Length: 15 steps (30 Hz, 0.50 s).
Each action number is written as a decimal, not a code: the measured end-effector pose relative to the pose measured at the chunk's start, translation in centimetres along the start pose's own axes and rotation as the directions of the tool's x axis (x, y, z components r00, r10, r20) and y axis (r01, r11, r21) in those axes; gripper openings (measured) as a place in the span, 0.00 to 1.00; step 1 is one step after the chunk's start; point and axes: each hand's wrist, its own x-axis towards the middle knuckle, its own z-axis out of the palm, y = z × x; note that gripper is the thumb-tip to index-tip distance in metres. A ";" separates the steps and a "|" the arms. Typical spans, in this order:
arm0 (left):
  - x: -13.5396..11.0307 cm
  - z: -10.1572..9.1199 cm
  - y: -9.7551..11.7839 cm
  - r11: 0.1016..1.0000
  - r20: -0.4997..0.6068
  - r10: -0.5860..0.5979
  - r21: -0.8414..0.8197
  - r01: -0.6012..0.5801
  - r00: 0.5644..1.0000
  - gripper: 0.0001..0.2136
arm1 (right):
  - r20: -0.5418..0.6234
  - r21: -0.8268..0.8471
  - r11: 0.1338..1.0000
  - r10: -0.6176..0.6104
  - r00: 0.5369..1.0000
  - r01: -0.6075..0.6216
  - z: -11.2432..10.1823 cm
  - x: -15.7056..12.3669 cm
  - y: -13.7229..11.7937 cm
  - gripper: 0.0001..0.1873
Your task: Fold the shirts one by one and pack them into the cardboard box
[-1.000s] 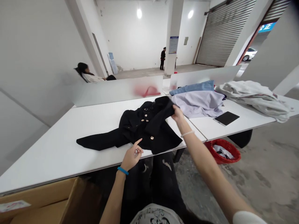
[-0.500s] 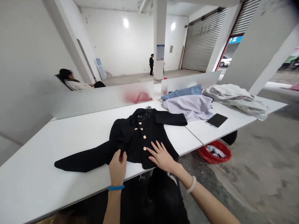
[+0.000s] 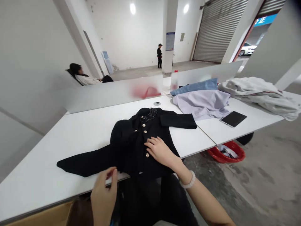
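A small black jacket point(image 3: 131, 141) with gold buttons lies spread on the white table point(image 3: 70, 138), one sleeve stretched left, the other right. My right hand point(image 3: 160, 152) rests flat on the jacket's front by the lower buttons, fingers stretched out. My left hand point(image 3: 103, 194) hovers at the table's near edge just below the jacket's hem, fingers loosely curled with thumb and forefinger close together, holding nothing that I can see.
Folded blue and lilac garments point(image 3: 202, 99) and a grey-white heap point(image 3: 258, 94) lie on the right table, with a dark tablet point(image 3: 233, 119) beside them. A red basket point(image 3: 227, 152) sits on the floor. Frosted dividers point(image 3: 113, 92) back the table. A cardboard box point(image 3: 44, 216) is at lower left. Two people are far off.
My right hand let go of the right sleeve, came down onto the jacket's front and slid up toward the buttons. My left hand released the hem and drew back off the jacket.
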 end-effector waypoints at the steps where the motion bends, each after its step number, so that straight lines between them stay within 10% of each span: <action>1: 0.7 0.2 -0.4 0.997 -0.054 -0.026 0.077 0.030 0.998 0.25 | -0.006 -0.023 0.999 -0.030 1.000 0.030 0.0 0.9 0.1 0.19; 7: 2.9 2.1 -3.8 0.985 0.077 -0.001 0.173 -0.013 0.997 0.26 | 0.212 -0.064 0.985 -0.146 0.966 0.163 1.5 6.5 2.1 0.23; 12: 3.5 0.9 -2.4 0.974 -0.289 -0.019 0.213 0.083 0.957 0.16 | 0.304 0.281 0.953 -0.204 0.931 0.117 1.3 12.3 3.8 0.17; 15: 4.7 -0.5 -0.9 0.961 -0.420 0.218 0.250 -0.119 0.881 0.08 | 0.404 0.455 0.877 -0.051 0.913 -0.152 2.1 15.4 4.0 0.28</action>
